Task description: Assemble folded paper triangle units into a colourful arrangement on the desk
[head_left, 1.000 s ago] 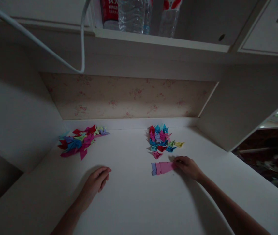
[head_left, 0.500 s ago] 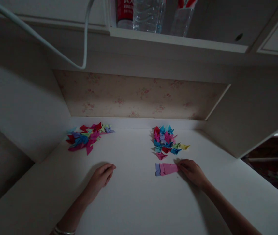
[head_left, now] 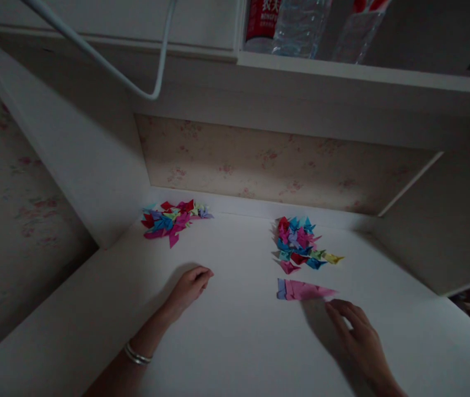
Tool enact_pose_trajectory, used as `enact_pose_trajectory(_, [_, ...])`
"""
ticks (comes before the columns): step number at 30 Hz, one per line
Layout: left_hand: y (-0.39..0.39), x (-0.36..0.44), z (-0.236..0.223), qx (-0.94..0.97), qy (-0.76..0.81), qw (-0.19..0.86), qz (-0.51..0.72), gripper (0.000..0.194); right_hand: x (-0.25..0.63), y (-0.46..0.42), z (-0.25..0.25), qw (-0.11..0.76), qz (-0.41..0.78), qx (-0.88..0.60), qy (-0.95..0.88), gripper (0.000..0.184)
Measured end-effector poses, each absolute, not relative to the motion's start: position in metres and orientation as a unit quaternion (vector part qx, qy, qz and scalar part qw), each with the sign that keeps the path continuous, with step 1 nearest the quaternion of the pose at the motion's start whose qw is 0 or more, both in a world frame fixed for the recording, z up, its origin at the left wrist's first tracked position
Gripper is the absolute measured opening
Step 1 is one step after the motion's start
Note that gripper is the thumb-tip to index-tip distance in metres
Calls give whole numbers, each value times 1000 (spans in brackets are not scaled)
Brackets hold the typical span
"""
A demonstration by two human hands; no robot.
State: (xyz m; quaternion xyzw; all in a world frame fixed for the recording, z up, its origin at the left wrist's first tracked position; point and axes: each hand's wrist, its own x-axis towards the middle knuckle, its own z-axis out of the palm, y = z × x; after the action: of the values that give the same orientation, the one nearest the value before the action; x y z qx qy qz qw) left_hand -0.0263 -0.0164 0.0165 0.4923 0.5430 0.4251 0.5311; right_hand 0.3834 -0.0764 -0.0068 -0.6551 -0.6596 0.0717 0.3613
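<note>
My left hand (head_left: 188,286) rests palm down on the white desk (head_left: 235,342), fingers loosely curled, holding nothing. A bracelet sits on that wrist. My right hand (head_left: 356,336) lies flat on the desk with fingers stretched toward a small stack of pink and purple paper (head_left: 301,290), a short gap from it. Behind the stack lies a pile of small folded coloured paper pieces (head_left: 301,243). A second pile of folded pieces (head_left: 172,218) sits at the back left, beyond my left hand.
The desk is an alcove with side panels left and right and a floral back wall (head_left: 276,165). A shelf (head_left: 358,74) overhead carries plastic bottles (head_left: 296,25). A white cable (head_left: 106,66) hangs across the upper left.
My right hand has let go of the pink paper stack and drawn back toward me. The view has turned left. My left hand has stayed in place.
</note>
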Motion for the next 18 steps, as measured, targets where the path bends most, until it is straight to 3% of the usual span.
enact_pose_trajectory(4, [-13,-27,11,518,555,499,418,33,327,-100,1,331,215,-594,-701,30])
enact_pose_trajectory(7, [4,-36,10,600,607,352,384,36,285,-97,4,307,278,-545,-729,31])
enact_pose_trajectory(12, [51,-76,31,645,653,178,354,22,250,-74,1,289,285,-543,-735,29])
enact_pose_trajectory(15, [75,-101,44,648,681,106,325,32,251,-69,0,302,287,-554,-721,31])
enact_pose_trajectory(18, [93,-117,49,663,724,-11,191,42,255,-70,1,318,298,-545,-716,32])
